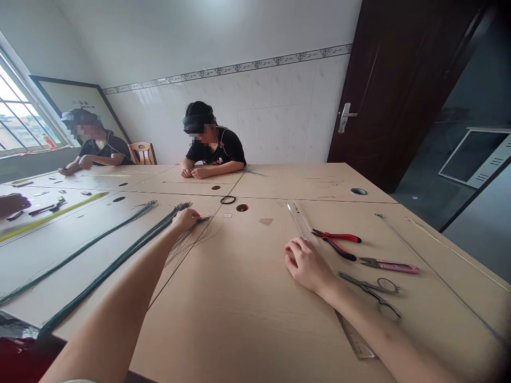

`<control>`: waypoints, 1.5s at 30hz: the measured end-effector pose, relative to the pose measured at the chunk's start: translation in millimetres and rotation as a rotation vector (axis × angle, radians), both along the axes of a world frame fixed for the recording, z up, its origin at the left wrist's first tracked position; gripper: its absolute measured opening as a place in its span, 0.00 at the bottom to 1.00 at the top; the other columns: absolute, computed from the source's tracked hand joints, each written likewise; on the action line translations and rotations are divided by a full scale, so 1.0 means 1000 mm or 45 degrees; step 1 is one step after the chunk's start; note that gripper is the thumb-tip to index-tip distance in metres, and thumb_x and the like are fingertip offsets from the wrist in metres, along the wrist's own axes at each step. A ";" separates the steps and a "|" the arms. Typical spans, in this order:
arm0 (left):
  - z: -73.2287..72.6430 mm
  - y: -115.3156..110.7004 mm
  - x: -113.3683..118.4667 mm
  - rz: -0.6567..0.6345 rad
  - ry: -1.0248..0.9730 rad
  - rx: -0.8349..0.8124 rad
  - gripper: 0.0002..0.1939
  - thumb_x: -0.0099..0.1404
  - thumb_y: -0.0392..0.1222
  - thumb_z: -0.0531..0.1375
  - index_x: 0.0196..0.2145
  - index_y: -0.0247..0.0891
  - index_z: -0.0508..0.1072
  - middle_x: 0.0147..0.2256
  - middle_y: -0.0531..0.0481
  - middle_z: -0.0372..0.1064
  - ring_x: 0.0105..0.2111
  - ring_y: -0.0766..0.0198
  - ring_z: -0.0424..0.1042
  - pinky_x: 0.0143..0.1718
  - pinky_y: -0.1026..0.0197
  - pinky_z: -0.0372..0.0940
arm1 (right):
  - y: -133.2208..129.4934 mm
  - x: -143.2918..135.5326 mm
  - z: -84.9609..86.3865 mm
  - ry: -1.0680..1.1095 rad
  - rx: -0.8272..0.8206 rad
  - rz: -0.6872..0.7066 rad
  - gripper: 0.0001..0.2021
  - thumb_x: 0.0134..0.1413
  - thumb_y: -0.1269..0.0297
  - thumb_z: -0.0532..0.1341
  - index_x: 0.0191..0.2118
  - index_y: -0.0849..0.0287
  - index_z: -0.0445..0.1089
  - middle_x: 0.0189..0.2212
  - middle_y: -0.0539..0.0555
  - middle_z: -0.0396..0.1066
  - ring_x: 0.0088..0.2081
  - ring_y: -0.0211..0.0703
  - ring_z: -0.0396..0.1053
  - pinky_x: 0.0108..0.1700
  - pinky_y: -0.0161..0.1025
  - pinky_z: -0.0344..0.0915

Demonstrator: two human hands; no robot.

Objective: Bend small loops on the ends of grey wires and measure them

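Note:
My left hand (186, 219) reaches to the upper end of a thick bundle of dark green cords (115, 265), its fingers bent together over the strand ends; what they pinch is too small to make out. Some loose thin strands (190, 234) fan out just right of that hand. On the right, my right hand (305, 264) rests on the table beside a clear ruler (297, 218), fingers curled, and the forearm crosses over the ruler. Whether those fingers hold anything is hidden. Red and black pliers (339, 238), pink-handled snips (390, 265) and scissors (373, 290) lie right of it.
A thinner cord bundle (88, 242) and a yellow strip (54, 215) lie at left. Two people in black sit across the wooden table (235, 330). A black ring (228, 200), table holes and a tape roll (358, 191) are farther back. Long thin strands (435, 276) run along the right.

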State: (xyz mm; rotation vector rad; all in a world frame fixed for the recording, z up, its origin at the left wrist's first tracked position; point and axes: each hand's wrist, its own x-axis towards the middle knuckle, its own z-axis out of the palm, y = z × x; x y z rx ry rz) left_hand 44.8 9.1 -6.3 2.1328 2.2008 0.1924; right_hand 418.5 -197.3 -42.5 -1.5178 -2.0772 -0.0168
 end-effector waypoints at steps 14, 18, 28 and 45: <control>0.009 0.002 -0.007 0.033 -0.062 0.045 0.13 0.66 0.43 0.57 0.46 0.34 0.69 0.45 0.45 0.68 0.43 0.57 0.70 0.43 0.51 0.68 | -0.001 0.000 0.002 -0.012 -0.011 -0.008 0.05 0.59 0.66 0.58 0.36 0.62 0.68 0.38 0.53 0.69 0.42 0.42 0.67 0.45 0.45 0.66; 0.020 0.000 -0.011 0.044 -0.094 0.064 0.13 0.67 0.43 0.56 0.46 0.35 0.69 0.45 0.44 0.68 0.42 0.59 0.70 0.42 0.52 0.68 | -0.001 0.000 0.001 -0.008 -0.014 -0.005 0.05 0.59 0.66 0.58 0.37 0.62 0.68 0.38 0.53 0.69 0.42 0.42 0.67 0.45 0.45 0.66; 0.050 -0.009 -0.013 0.097 -0.094 0.135 0.14 0.66 0.44 0.56 0.47 0.34 0.69 0.46 0.44 0.67 0.43 0.57 0.70 0.43 0.51 0.68 | -0.001 0.000 0.002 -0.011 -0.014 -0.012 0.06 0.59 0.65 0.58 0.36 0.62 0.68 0.38 0.53 0.69 0.42 0.42 0.67 0.45 0.45 0.66; 0.137 -0.020 0.005 0.093 -0.133 0.391 0.15 0.67 0.45 0.56 0.46 0.33 0.69 0.45 0.44 0.68 0.42 0.57 0.70 0.43 0.51 0.68 | -0.004 0.000 0.006 -0.048 0.003 -0.002 0.07 0.60 0.64 0.57 0.37 0.62 0.69 0.38 0.53 0.70 0.41 0.41 0.68 0.44 0.45 0.66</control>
